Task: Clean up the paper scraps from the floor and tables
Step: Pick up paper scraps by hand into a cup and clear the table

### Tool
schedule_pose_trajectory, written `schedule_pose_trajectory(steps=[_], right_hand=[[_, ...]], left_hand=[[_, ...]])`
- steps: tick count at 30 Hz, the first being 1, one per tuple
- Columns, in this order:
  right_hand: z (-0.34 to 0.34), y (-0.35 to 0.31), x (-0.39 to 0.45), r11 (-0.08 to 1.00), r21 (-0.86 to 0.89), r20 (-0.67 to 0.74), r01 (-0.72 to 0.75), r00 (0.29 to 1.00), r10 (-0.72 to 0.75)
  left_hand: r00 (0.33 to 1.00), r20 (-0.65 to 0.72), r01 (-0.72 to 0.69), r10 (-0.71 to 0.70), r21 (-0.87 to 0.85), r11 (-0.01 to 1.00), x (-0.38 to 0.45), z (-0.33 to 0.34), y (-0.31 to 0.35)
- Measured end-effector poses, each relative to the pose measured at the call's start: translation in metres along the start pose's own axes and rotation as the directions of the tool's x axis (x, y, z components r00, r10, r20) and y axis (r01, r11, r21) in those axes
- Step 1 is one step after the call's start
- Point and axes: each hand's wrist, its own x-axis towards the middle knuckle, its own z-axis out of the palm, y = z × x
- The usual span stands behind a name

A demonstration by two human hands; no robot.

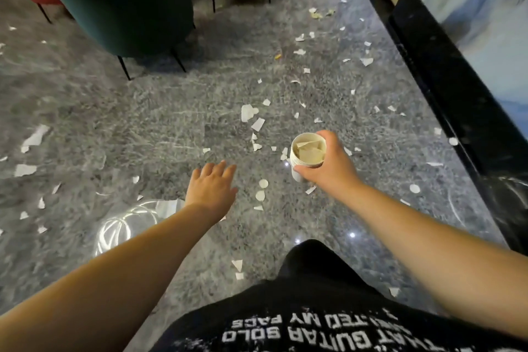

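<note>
Overhead, right hand [328, 168] grips scrap-filled paper cup [307, 154]; left hand [213, 187] outstretched.

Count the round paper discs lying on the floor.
4. Two discs lie between the left hand and the cup held by the right hand; one and another lie to the right. More may be hidden.

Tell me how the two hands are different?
The right hand grips a paper cup with scraps inside; the left hand holds nothing. The right hand's fingers curl round the cup; the left hand's fingers are stretched out flat, reaching over the floor. Both are bare and held above scattered paper scraps.
</note>
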Motion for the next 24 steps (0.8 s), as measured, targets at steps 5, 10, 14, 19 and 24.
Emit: schedule_pose_trajectory(steps=[5,10,14,19,24], right_hand=[[-0.001,-0.003,0.101,0.999,0.029,-0.013,0.015,1.0,-0.014],[-0.001,-0.002,0.205,0.999,0.027,0.012,0.023,1.0,-0.024],[-0.014,-0.009,0.309,1.0,0.024,0.046,0.002,0.999,-0.003],[-0.02,-0.03,0.415,0.999,0.023,0.102,0.047,0.994,-0.049],[0.0,-0.051,0.502,0.999,-0.006,0.122,0.049,0.991,-0.048]], left_hand=[[0.999,-0.015,-0.04,0.04,-0.003,0.999,0.097,-0.022,-0.004],[1.0,-0.003,-0.012,0.012,-0.023,1.0,0.195,-0.047,-0.006],[0.999,0.005,0.034,-0.034,-0.039,0.999,0.285,-0.077,-0.014],[0.994,0.001,0.108,-0.108,-0.072,0.992,0.367,-0.108,-0.032],[0.987,0.041,0.159,-0.157,-0.076,0.984,0.43,-0.121,-0.07]])
